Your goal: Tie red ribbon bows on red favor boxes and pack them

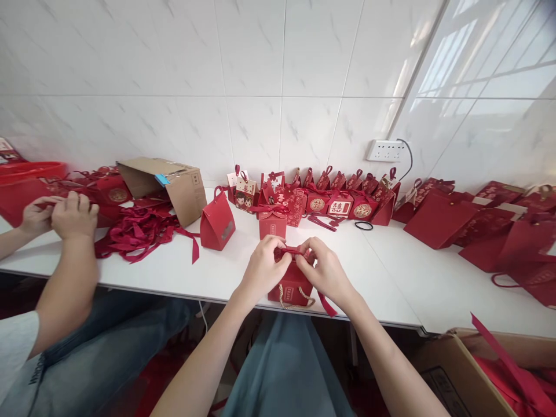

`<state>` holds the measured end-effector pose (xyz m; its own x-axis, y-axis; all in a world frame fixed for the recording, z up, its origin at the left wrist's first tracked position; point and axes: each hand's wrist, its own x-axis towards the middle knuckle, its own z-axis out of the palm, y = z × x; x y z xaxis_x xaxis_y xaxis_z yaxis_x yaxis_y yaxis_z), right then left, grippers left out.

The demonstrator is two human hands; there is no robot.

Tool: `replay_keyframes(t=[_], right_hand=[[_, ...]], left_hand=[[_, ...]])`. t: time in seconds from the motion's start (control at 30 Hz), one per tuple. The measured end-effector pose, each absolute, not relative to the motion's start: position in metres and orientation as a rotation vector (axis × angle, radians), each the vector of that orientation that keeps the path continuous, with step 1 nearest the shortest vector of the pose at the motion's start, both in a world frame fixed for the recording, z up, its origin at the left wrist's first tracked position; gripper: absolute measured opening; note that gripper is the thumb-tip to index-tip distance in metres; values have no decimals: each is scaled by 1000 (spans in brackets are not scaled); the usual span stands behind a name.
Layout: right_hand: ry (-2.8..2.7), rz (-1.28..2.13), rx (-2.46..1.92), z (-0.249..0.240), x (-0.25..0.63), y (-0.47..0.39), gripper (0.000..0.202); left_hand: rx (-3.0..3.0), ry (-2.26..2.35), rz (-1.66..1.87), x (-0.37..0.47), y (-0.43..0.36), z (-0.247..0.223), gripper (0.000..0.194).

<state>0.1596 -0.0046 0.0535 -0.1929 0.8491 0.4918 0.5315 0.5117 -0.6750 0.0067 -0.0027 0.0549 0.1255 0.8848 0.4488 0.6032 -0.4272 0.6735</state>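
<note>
At lower centre, the left hand [268, 262] and right hand [319, 265] are pinching one red ribbon [290, 250], fingers pressed together on it, seemingly to keep it taut. Beneath, one red box [290, 294] is standing at the worktop's [382, 278] front edge, probably for easy reach. Two cardboard cartons [190, 197] are sitting, one left, one lower right; one black ring [364, 229] is lying right of centre. The back-row boxes [341, 205] are overlapping too much for counting.
</note>
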Motion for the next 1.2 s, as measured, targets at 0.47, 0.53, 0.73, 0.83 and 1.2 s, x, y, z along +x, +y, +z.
replay_keyframes(t=[0.47, 0.53, 0.73, 0.83, 1.2], right_hand=[[-1751, 421, -1282, 46, 156, -12, 15], [-1723, 401, -1309, 45, 154, -13, 15], [-1486, 719, -1259, 52, 162, -13, 22], [-1291, 920, -1202, 52, 168, -12, 18], [-609, 1377, -895, 42, 205, -5, 21]], left_hand=[[2047, 1750, 1137, 27, -15, 54, 10], [2035, 1779, 1090, 30, -17, 57, 9], [1843, 1742, 1119, 22, -15, 59, 5], [1706, 1651, 1162, 15, -12, 56, 6], [1027, 1235, 1509, -19, 6, 39, 18]])
